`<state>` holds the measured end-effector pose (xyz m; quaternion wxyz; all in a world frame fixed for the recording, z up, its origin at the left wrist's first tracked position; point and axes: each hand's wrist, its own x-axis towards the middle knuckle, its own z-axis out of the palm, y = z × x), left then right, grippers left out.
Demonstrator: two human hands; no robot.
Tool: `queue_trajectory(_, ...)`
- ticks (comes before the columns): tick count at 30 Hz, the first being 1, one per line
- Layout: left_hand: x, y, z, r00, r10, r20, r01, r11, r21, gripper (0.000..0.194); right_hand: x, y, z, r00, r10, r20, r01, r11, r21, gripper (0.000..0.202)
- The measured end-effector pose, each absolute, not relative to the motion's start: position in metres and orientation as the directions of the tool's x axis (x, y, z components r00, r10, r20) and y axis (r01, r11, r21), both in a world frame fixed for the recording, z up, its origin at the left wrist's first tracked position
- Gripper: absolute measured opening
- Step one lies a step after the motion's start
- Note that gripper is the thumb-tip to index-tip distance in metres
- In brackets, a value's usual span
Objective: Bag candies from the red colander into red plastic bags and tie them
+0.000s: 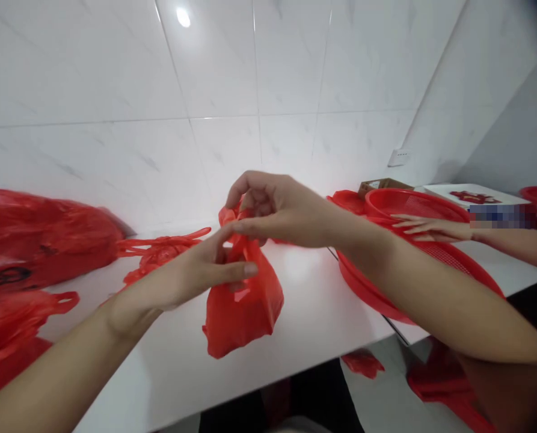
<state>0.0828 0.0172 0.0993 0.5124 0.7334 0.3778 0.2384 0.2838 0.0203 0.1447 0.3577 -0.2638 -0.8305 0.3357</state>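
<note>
Centrally, red bag (245, 325): in front of me over the white table (317, 313), its body just below my fingers; can't tell whether its base touches.
Long axis: roughly upright, gathered neck on top, wider base toward me.
My right hand (279, 210): fingers and thumb pinched on the neck, above the body.
My left hand (209, 264): nearer the body, on its left; half-curled, thumb across the front. Firm grip or not, can't tell.
Left side: large red bag (56, 240).
Right side: red basket (362, 282), another person's hand (430, 227) at it.
</note>
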Motion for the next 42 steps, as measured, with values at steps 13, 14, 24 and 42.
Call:
queue_trajectory(13,0.078,0.041,0.052,0.492,0.869,-0.060,0.150,-0.016,0.988,0.041,0.288,0.026,0.056,-0.519,0.756,0.400,0.223,0.571,-0.790,0.012)
queue_trajectory(14,0.077,0.041,0.052,0.510,0.860,-0.024,0.146,-0.059,0.988,0.039,0.288,0.018,0.055,-0.541,0.731,0.417,0.217,0.600,-0.770,0.015)
queue_trajectory(24,0.086,0.028,0.032,0.543,0.830,0.125,0.567,-0.472,0.675,0.026,0.277,0.033,0.003,-0.393,0.861,0.322,0.223,0.429,-0.875,0.031)
queue_trajectory(42,0.030,0.004,-0.068,0.228,0.910,0.347,0.647,-0.408,0.644,0.031,0.337,0.014,-0.062,-0.335,0.876,0.348,0.644,0.482,-0.594,0.026)
